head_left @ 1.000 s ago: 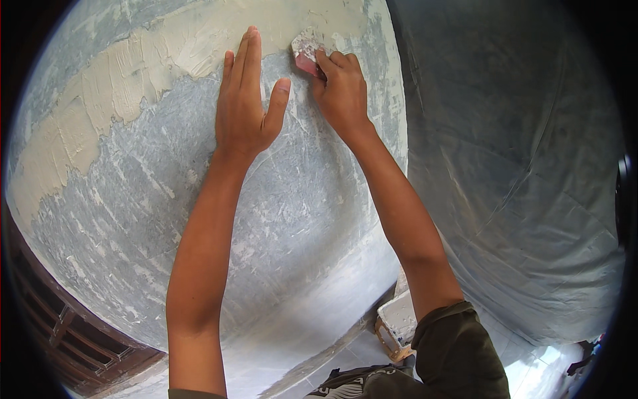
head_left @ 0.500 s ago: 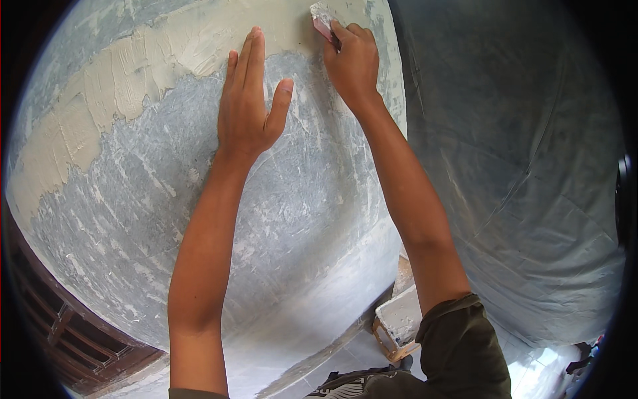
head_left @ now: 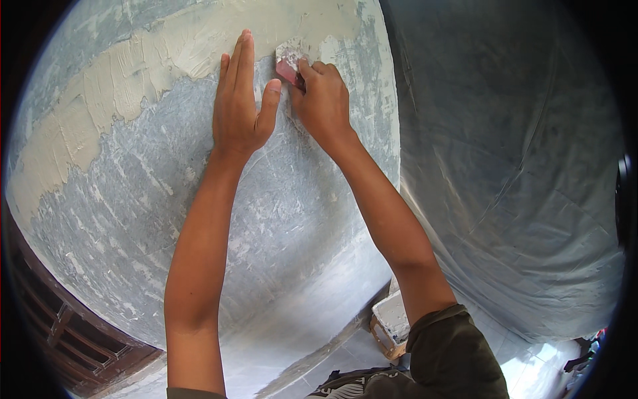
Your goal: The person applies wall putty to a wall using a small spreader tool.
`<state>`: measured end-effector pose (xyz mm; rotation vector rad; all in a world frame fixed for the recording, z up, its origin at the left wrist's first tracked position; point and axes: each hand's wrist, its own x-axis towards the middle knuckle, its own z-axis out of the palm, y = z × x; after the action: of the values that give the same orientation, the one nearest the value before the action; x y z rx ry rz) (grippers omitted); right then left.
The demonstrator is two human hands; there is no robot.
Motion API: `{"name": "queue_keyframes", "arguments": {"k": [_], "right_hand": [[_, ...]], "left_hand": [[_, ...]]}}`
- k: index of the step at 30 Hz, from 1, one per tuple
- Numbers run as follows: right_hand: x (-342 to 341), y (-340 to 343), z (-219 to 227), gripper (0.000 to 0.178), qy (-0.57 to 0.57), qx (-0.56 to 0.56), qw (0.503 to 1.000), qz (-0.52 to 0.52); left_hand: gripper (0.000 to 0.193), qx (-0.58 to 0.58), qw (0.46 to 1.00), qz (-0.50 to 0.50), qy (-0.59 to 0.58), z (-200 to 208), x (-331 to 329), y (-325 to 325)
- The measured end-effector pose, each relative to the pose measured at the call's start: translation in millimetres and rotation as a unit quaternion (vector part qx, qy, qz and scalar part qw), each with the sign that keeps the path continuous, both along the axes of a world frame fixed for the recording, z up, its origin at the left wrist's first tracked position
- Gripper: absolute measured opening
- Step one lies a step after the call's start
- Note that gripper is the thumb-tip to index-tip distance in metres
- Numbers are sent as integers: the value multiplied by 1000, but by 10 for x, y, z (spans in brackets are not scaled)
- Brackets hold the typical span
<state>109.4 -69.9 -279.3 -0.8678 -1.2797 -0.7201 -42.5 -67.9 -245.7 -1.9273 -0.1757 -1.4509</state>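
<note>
My left hand (head_left: 237, 110) lies against the grey wall (head_left: 159, 206), fingers stretched together upward and thumb apart, holding nothing. Just right of it, my right hand (head_left: 324, 103) grips a putty scraper (head_left: 288, 66), a reddish flat blade smeared with whitish filler. Its blade is at the wall, near the lower edge of a beige band of wet putty (head_left: 126, 76) that curves across the upper wall. The scraper's handle is mostly hidden by my fingers. Right of the blade, the grey wall shows through thin, patchy putty.
A dark grey sheet (head_left: 505, 146) hangs in folds on the right, beyond the wall's edge. Below, beside my right sleeve, a box with a putty-smeared top (head_left: 393, 316) stands on pale floor tiles (head_left: 325, 369). Brown slatted woodwork (head_left: 80, 336) is at the lower left.
My right hand has moved left and down along the wall with the scraper, closer to my left hand. Putty at the upper right looks thinner. My left hand has shifted slightly left.
</note>
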Motion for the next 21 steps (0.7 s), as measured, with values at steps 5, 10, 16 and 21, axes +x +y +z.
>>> {"name": "queue_keyframes", "arguments": {"k": [5, 10, 16, 21], "right_hand": [[132, -237, 37, 29, 20, -12, 991, 132], [359, 110, 562, 18, 37, 78, 996, 0], [187, 189, 555, 11, 18, 22, 999, -41], [-125, 92, 421, 10, 18, 0, 1000, -9]], "left_hand": [[69, 13, 1000, -14, -9, 25, -82, -21], [70, 10, 1000, -11, -17, 18, -25, -28], [71, 10, 999, -27, -19, 2, -28, -29], [71, 1, 999, -48, -24, 8, -71, -44]]}}
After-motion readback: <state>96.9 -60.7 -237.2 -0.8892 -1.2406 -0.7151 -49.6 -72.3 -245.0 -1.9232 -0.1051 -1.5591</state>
